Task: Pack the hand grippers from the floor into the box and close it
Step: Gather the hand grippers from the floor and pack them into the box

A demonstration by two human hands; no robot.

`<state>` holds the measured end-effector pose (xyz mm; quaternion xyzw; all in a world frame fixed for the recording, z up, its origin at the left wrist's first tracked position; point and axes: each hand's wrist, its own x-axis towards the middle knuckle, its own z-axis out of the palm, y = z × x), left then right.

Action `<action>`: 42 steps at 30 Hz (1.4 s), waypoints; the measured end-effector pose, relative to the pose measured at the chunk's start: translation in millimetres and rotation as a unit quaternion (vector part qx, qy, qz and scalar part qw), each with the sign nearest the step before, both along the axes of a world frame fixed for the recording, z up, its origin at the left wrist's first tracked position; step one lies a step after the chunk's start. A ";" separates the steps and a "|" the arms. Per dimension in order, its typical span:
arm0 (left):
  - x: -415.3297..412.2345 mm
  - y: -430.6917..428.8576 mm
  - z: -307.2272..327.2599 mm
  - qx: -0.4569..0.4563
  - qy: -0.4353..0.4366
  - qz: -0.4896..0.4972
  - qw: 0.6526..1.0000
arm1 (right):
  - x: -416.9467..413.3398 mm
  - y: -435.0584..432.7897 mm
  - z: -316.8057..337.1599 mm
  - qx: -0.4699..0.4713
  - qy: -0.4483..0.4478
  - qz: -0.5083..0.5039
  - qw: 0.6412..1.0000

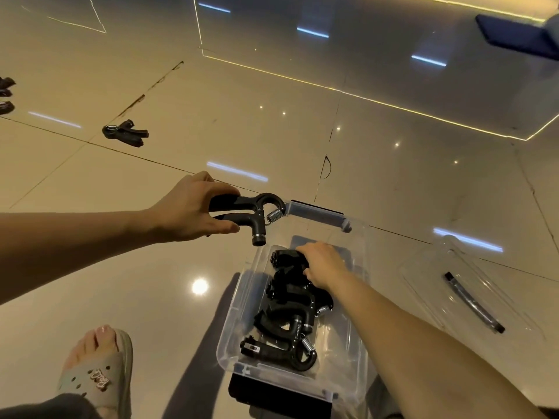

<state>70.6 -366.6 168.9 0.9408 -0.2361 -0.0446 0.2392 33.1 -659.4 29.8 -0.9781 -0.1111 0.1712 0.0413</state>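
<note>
Head view: left hand (193, 211) clenched round both handles of a black hand gripper (251, 207), held in the air just beside the far left corner of the clear box (235, 316), spring end toward the box. Right hand (325, 263) is down inside the box, fingers curled over the top gripper (286, 256) of the pile, grasping it as far as I can see.

Step in hand, my read: settle that one, then put the held one in. To do it well:
- Lay the new gripper flat and nested beside the others, handles the same way, not across the pile. Otherwise the stack may stand above the rim and the lid won't seat.
- Right hand should clear out before the left lowers.
- Bare bottom shows along the box's right side, so use that room.
- Springs look likely to snag each other, so place it rather than drop it.

Counts:
- In the left hand: one gripper.
- In the box: about four, tangled black on black, could be one more.
- On the floor (393, 192): one loose gripper (125, 133) well apart at far left, plus dark pieces (6, 95) at the left frame edge, two or three, cut off, cannot tell exactly.
- One box.
- One clear lid (423, 279), off, lying flat just right of the box, with a black latch bar (473, 302) on it.
- One sandalled foot (96, 367) near the box's left side
</note>
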 end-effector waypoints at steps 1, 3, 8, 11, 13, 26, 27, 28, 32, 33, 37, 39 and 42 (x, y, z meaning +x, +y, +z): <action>1.4 -0.4 -1.4 0.001 0.000 -0.003 1.000 | 1.0 -0.4 1.8 0.029 0.007 -0.031 0.999; 2.2 -3.1 -1.4 0.007 -0.004 -0.017 1.000 | 5.0 -1.9 11.3 0.135 0.013 -0.135 0.981; -0.6 -15.4 9.6 0.022 0.012 -0.050 0.998 | 20.4 -1.6 79.1 0.433 -0.029 -0.268 0.860; 4.7 -26.6 14.8 0.030 0.026 -0.063 0.997 | 15.1 2.1 111.2 0.453 0.030 -0.180 0.873; 9.7 -36.8 17.4 0.030 0.036 -0.075 0.996 | 8.6 7.8 117.9 0.415 0.045 -0.132 0.899; 16.8 -59.1 4.2 -0.042 0.092 -0.109 0.989 | 1.9 32.6 113.8 0.285 -0.091 -0.079 0.951; 17.6 -59.0 4.2 -0.047 0.100 -0.104 0.988 | 3.4 32.6 114.0 0.277 -0.096 -0.072 0.953; 18.7 -58.5 4.8 -0.054 0.112 -0.094 0.988 | 4.9 31.5 115.0 0.269 -0.098 -0.064 0.956; 29.9 -49.9 8.9 -0.093 0.150 -0.041 0.983 | 10.8 16.5 120.7 0.253 -0.098 -0.060 0.961; 31.4 -47.9 9.9 -0.114 0.166 -0.030 0.979 | 11.7 13.0 121.6 0.250 -0.096 -0.064 0.961; 29.6 -49.7 6.5 -0.158 0.219 0.024 0.962 | 9.6 10.9 117.2 0.226 -0.094 -0.034 0.969; 25.4 -53.3 1.4 -0.167 0.251 0.042 0.953 | 7.8 9.7 112.0 0.214 -0.090 -0.012 0.973; 18.5 -53.8 -13.5 -0.126 0.278 0.028 0.952 | 10.3 0.7 101.6 0.159 -0.066 -0.004 0.985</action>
